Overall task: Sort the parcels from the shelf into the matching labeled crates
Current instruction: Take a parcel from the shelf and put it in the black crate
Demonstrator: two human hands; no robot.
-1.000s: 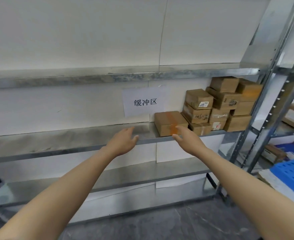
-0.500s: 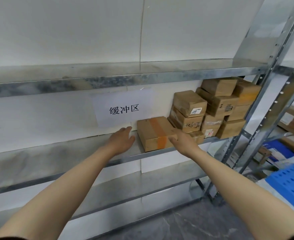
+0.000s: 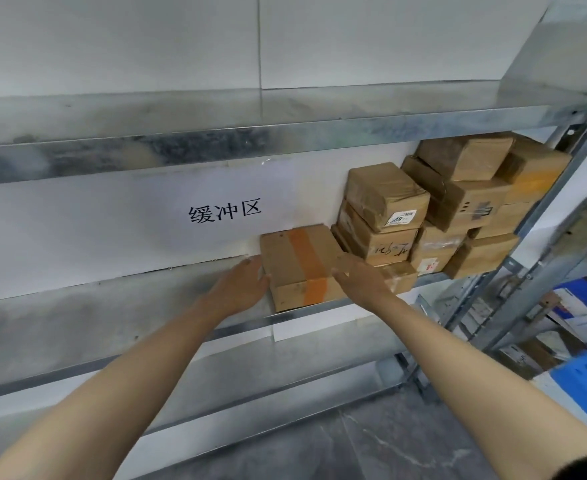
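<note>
An orange-taped parcel on the shelf is flanked by the spread left hand and right hand, both touching it.

A galvanised grey metal shelf ran across the view. Directly on its right part sat a brown cardboard parcel with an orange tape stripe at the front edge, and just beside it, touching, a stack of plain brown cardboard boxes piled several high against the white wall. The left part lay bare.
</note>
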